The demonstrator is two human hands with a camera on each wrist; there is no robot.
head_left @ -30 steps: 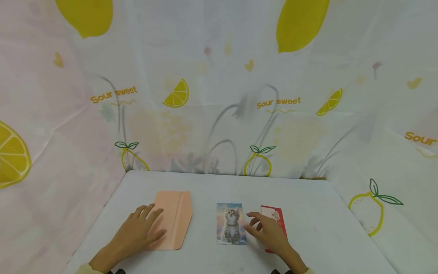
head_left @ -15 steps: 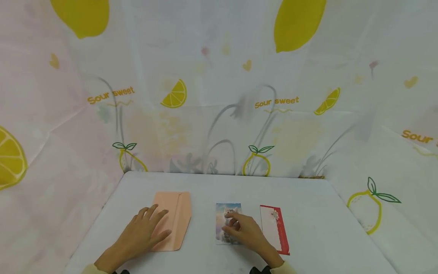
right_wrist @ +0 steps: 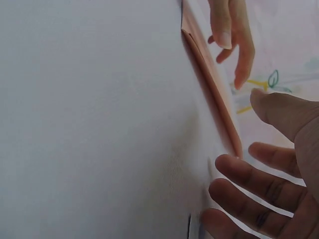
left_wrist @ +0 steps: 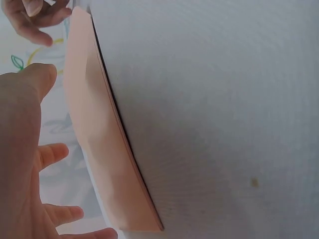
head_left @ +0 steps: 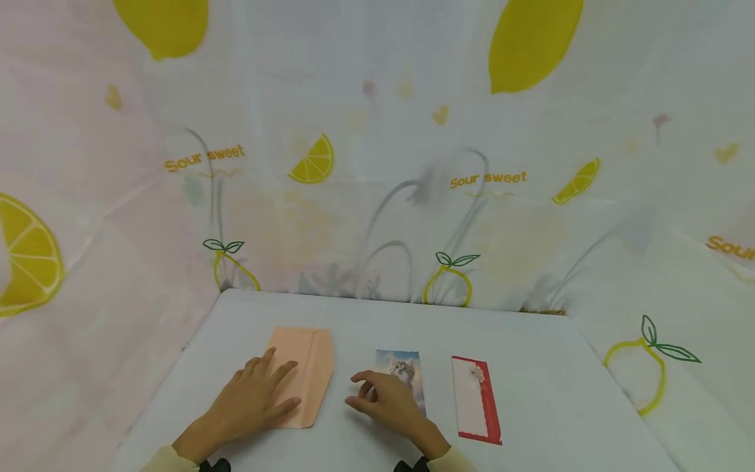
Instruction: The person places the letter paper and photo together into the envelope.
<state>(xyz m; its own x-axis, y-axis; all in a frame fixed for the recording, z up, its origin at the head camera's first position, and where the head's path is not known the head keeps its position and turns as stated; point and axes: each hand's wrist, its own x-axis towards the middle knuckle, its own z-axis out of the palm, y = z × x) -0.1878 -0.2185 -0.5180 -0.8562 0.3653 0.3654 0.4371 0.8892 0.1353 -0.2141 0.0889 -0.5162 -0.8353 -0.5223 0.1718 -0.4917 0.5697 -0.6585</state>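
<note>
**Hands on envelope and cat card**

The left hand (head_left: 253, 403) is lying flat on the peach envelope (head_left: 307, 373), fingers straight and spread. The right hand (head_left: 386, 406), fingers loosely bent and holding nothing, is covering the near part of the cat card (head_left: 407, 367), which is sitting at 3 o'clock from the envelope. A red and white card (head_left: 474, 400) is lying further toward 3 o'clock on the table (head_left: 531, 367)

The worktop (head_left: 531, 393) is viewed from above by the head camera; the peach envelope (left_wrist: 99, 144) is shared closely by both wrist views.
</note>
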